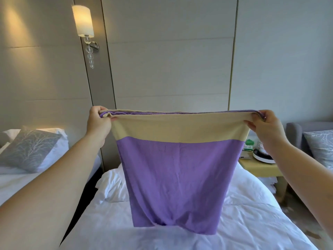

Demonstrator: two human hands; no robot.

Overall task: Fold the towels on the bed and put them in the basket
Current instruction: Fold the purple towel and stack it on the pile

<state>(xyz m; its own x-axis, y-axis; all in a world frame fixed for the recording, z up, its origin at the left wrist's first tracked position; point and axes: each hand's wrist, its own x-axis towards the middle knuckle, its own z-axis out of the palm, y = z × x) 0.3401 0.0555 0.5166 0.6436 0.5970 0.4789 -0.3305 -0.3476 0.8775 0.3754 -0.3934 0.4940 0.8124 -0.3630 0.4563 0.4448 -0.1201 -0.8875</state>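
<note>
Above bed (pixel 252 222), towel (pixel 176 168) hanging, top corners pinched

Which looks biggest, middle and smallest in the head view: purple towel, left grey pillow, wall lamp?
1. purple towel
2. left grey pillow
3. wall lamp
The towel hangs nearest the camera, which makes it look bigger.

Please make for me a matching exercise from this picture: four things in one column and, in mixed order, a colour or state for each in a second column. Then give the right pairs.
Things:
1. towel
2. wall lamp
3. side table
4. bed sheet

Colour or state:
A. lit
B. yellow
C. purple and cream, held up in the air
D. white, wrinkled

Pairs: 1-C, 2-A, 3-B, 4-D
</note>
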